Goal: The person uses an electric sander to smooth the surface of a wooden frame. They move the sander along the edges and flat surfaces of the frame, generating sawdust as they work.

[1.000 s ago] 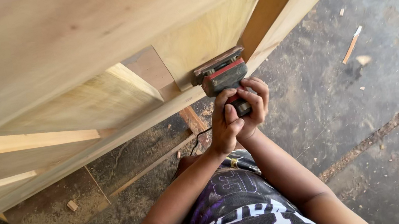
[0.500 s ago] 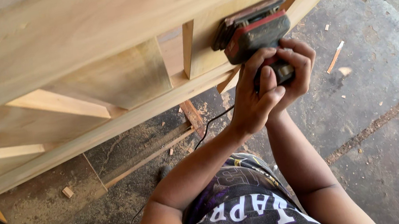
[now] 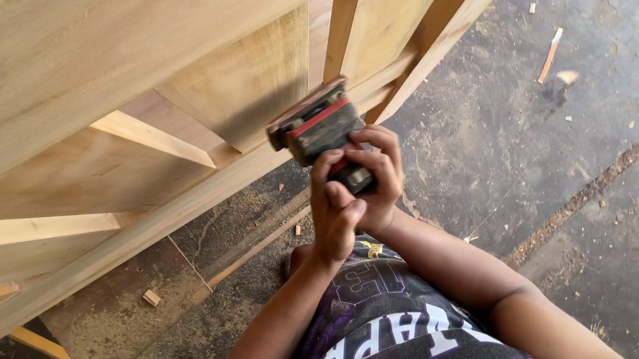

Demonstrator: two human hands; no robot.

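Observation:
A red and black electric sander (image 3: 317, 126) is pressed against the lower rail of a pale wooden frame (image 3: 154, 103) that stands in front of me. Both my hands grip its handle. My left hand (image 3: 337, 213) wraps it from the near side. My right hand (image 3: 380, 168) closes over it from the right. The sanding pad faces the wood. The frame has flat panels and thin slats between its rails.
A dusty concrete floor (image 3: 574, 165) lies below, strewn with sawdust and small wood offcuts (image 3: 549, 56). Loose wooden strips (image 3: 254, 250) lie under the frame. A small block (image 3: 151, 297) sits on the floor at the left.
The sander and both hands have slid left and down along the rail from where they were half a second ago. The view has shifted with them.

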